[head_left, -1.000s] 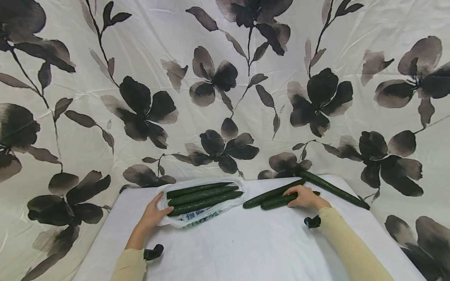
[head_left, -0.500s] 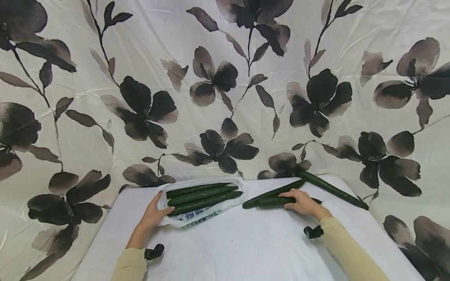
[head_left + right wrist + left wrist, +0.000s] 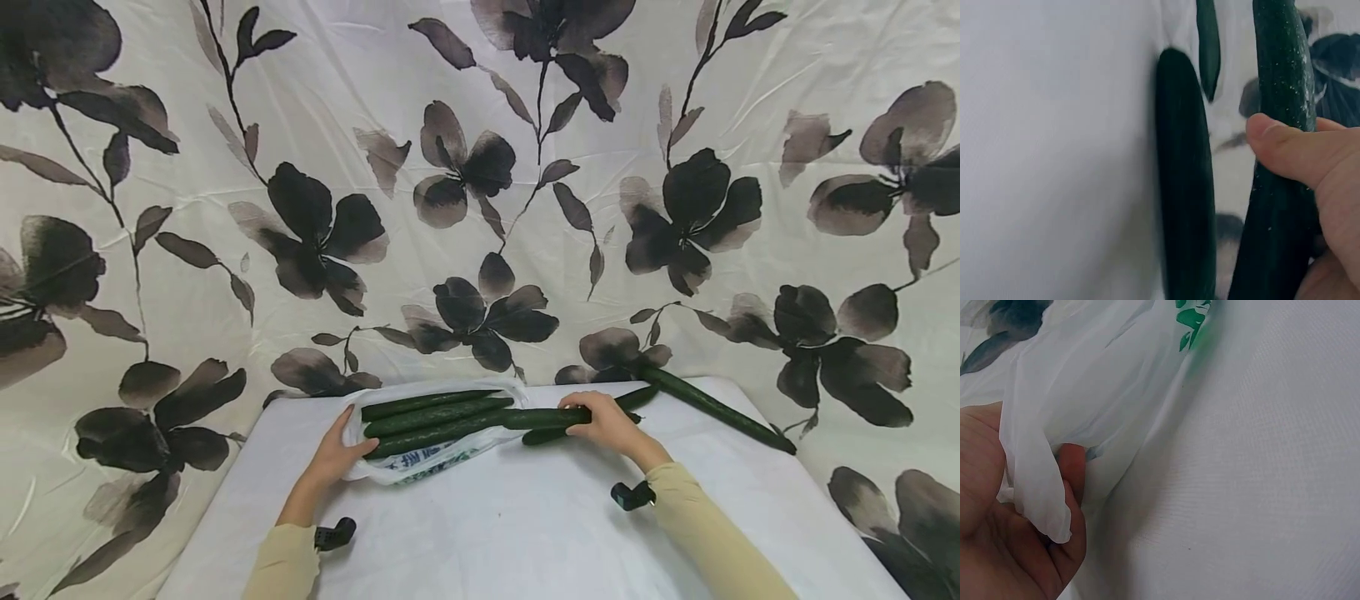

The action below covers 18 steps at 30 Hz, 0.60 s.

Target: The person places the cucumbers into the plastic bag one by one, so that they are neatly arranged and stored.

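Note:
In the head view a white plastic bag (image 3: 468, 454) with printing lies at the back left of the table, several cucumbers (image 3: 438, 412) side by side in its mouth. My left hand (image 3: 327, 460) holds the bag's left edge; the left wrist view has the plastic (image 3: 1038, 456) between thumb and curled fingers. My right hand (image 3: 611, 425) grips a cucumber (image 3: 540, 418) round its middle, its left end over the bag's right side. In the right wrist view this cucumber (image 3: 1282, 56) is raised beside another cucumber (image 3: 1185, 169) on the table.
One more cucumber (image 3: 720, 410) lies slanted at the table's back right. A floral cloth (image 3: 472, 208) hangs right behind the white-covered table (image 3: 495, 533). Small black devices (image 3: 633, 496) are on both wrists.
The right hand has lifted the cucumber from the table and carried it left to the bag's right side. My left hand keeps its place at the bag's edge.

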Available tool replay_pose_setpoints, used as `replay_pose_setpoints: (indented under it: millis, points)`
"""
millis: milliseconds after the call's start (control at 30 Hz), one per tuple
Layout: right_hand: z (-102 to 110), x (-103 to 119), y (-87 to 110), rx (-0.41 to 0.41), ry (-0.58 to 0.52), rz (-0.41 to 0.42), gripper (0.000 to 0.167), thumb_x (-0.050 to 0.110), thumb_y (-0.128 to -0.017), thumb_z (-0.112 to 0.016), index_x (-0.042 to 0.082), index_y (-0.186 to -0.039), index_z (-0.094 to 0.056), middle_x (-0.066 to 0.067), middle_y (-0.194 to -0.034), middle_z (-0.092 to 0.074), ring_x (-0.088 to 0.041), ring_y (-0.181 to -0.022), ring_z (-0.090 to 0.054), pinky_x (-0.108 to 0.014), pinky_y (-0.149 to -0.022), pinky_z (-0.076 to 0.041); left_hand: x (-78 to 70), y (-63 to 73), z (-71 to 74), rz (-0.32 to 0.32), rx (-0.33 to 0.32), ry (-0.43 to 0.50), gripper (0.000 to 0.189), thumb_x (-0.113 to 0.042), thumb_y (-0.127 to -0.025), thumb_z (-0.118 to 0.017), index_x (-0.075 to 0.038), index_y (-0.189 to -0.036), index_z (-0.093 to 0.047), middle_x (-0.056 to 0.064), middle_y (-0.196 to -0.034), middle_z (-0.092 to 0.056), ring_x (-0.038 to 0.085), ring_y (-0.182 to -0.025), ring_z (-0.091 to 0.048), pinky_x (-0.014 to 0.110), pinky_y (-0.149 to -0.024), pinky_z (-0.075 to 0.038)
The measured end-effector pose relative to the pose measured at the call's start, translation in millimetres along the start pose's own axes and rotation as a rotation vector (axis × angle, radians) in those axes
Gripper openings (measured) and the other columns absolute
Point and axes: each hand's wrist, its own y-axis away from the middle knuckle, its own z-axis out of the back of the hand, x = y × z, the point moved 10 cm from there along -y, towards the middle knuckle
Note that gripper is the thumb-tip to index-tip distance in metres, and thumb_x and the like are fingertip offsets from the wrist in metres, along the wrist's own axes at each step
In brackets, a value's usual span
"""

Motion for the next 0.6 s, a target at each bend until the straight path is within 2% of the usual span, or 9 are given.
replay_pose_setpoints:
  millis: [200,433,600]
  points:
    - [-14.6,26.9,-20.7,-0.024,-0.004,0.089,0.037,0.011,-0.079,-0.080,0.013,-0.115,-0.070,0.001,-0.106,-0.068,-0.021,-0.100,-0.060,-0.048,-0.088,-0.045,-3.2,-1.9,-0.9,-0.024,-0.008,0.006,0.098,-0.028,-0.086,-0.075,-0.006,-0.156,-0.009,0.026,-0.157,-0.015,0.047,-0.142,-0.011,0.063,-0.111,-0.013]
    - [-35.9,52.5,-40.9,-0.052,0.062,0.120,0.039,0.015,-0.082,-0.078,0.016,-0.121,-0.070,0.001,-0.104,-0.064,-0.020,-0.096,-0.055,-0.046,-0.084,-0.042,-8.2,0.0,-2.2,-0.049,-0.015,0.009,0.097,-0.019,-0.086,-0.075,-0.007,-0.156,-0.009,0.026,-0.157,-0.016,0.047,-0.142,-0.013,0.064,-0.110,-0.014]
    - [-51.3,69.5,-55.9,-0.063,0.092,0.151,0.039,0.017,-0.084,-0.077,0.018,-0.122,-0.069,0.001,-0.103,-0.061,-0.018,-0.091,-0.052,-0.042,-0.080,-0.042,-10.3,2.0,-3.1,-0.052,-0.018,0.009,0.097,-0.019,-0.086,-0.075,-0.006,-0.156,-0.009,0.027,-0.156,-0.016,0.048,-0.141,-0.013,0.064,-0.110,-0.014]
